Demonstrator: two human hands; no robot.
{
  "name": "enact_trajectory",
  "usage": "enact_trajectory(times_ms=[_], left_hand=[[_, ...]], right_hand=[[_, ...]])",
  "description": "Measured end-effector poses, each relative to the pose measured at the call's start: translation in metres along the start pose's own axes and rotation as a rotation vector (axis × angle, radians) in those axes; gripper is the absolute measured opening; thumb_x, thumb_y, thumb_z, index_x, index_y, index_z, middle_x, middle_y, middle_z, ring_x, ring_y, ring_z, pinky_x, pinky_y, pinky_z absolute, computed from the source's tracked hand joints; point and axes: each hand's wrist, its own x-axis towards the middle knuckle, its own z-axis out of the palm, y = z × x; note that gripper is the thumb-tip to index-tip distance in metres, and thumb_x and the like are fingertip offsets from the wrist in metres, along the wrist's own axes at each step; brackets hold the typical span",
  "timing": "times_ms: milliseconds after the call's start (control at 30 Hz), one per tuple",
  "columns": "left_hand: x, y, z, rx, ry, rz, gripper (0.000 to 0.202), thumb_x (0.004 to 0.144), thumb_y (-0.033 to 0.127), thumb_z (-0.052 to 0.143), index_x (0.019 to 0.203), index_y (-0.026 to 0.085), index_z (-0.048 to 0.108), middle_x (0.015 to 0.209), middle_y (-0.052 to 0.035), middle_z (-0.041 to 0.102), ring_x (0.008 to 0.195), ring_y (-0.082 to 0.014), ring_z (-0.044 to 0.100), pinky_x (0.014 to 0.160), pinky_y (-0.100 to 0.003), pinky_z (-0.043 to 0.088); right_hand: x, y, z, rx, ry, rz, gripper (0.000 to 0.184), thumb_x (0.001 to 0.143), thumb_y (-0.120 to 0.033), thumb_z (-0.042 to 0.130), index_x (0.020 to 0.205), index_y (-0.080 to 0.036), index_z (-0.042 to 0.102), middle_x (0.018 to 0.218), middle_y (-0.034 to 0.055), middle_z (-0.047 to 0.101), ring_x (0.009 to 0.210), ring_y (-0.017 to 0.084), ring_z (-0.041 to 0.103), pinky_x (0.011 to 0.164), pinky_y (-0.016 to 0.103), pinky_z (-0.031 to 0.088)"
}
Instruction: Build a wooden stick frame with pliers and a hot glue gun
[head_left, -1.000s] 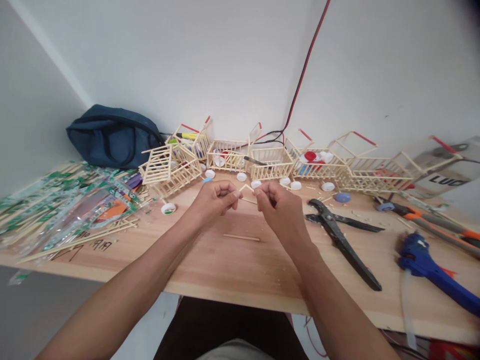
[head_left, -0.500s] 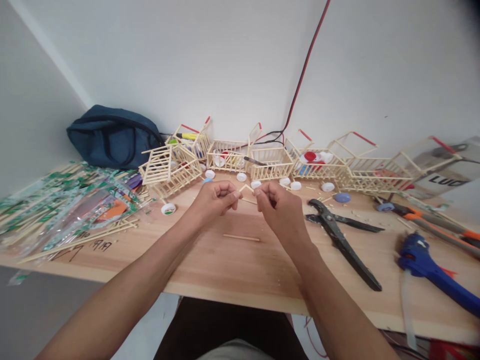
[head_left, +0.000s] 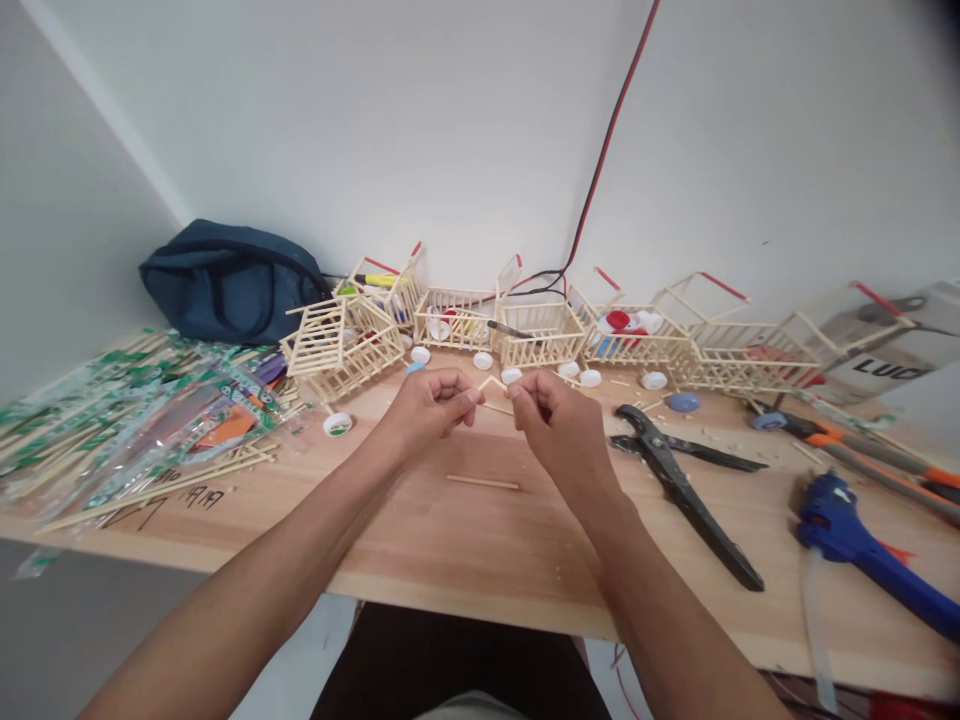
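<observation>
A short, pale wooden stick (head_left: pixel 492 379) spans my two hands, bent into a shallow peak at its middle. My left hand (head_left: pixel 437 405) pinches one end between thumb and fingers, the other fingers curled. At the opposite end, my right hand (head_left: pixel 553 408) has the same kind of pinch. Whether the stick is snapped through or two pieces meet at the peak, I cannot tell. On the table below lies a loose stick (head_left: pixel 482 482). Just beyond my hands stand small stick-built shopping carts (head_left: pixel 541 338) with bottle-cap wheels and red handles.
Left lie wrapped chopsticks (head_left: pixel 112 410) in plastic and a dark blue bag (head_left: pixel 232 280). Black pliers (head_left: pixel 679 480), a blue glue gun (head_left: pixel 840 525) and orange-handled pliers (head_left: pixel 862 440) lie to the right. The table's front edge (head_left: pixel 465 612) is close to my body.
My hands keep their pinch on the bent stick with almost no movement. The whole view has shifted slightly, so things appear a little lower.
</observation>
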Motion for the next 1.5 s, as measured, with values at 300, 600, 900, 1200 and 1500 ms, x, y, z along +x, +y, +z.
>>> enact_trajectory(times_ms=[300,600,900,1200,1500], left_hand=[[-0.0026,0.0019,0.0016,0.053,0.022,0.029,0.033,0.078,0.043,0.062,0.069,0.012,0.056,0.059,0.0019,0.054,0.043,-0.0034,0.037,0.041,-0.017,0.027],[-0.0015,-0.0009,0.001,0.074,0.028,0.04,0.034,0.078,0.044,0.06,0.066,0.013,0.054,0.058,0.0014,0.054,0.042,-0.0037,0.038,0.041,-0.017,0.027],[-0.003,0.0001,0.0014,0.115,0.038,0.084,0.035,0.078,0.045,0.058,0.064,0.013,0.054,0.056,0.002,0.052,0.043,-0.0044,0.037,0.043,-0.018,0.027],[-0.0013,-0.0031,0.0007,0.112,0.038,0.063,0.035,0.076,0.046,0.058,0.066,0.013,0.056,0.055,0.0013,0.053,0.043,-0.0052,0.038,0.043,-0.018,0.027],[-0.0001,-0.0047,0.0004,0.131,0.047,0.077,0.033,0.077,0.044,0.059,0.066,0.013,0.057,0.055,0.0005,0.054,0.046,-0.0059,0.04,0.044,-0.018,0.028]], right_hand=[[-0.0001,-0.0013,-0.0012,-0.012,-0.019,0.019,0.025,0.088,-0.032,0.05,0.066,-0.02,0.05,0.052,-0.0053,0.05,0.049,0.01,0.043,0.053,0.023,0.031],[0.0004,0.0015,0.0016,-0.008,-0.033,0.026,0.025,0.087,-0.032,0.048,0.065,-0.02,0.049,0.052,-0.0054,0.047,0.05,0.01,0.044,0.053,0.023,0.03],[-0.0002,0.0025,0.0015,-0.017,-0.026,0.006,0.027,0.087,-0.033,0.047,0.064,-0.02,0.047,0.053,-0.005,0.048,0.051,0.011,0.045,0.055,0.023,0.03],[0.0002,0.0037,0.0029,0.002,-0.024,-0.01,0.026,0.087,-0.035,0.047,0.065,-0.02,0.049,0.053,-0.005,0.049,0.051,0.011,0.045,0.055,0.023,0.032],[0.0,0.0031,0.0015,-0.016,-0.018,-0.019,0.025,0.087,-0.032,0.048,0.066,-0.02,0.05,0.053,-0.0054,0.05,0.051,0.01,0.045,0.054,0.022,0.031]])
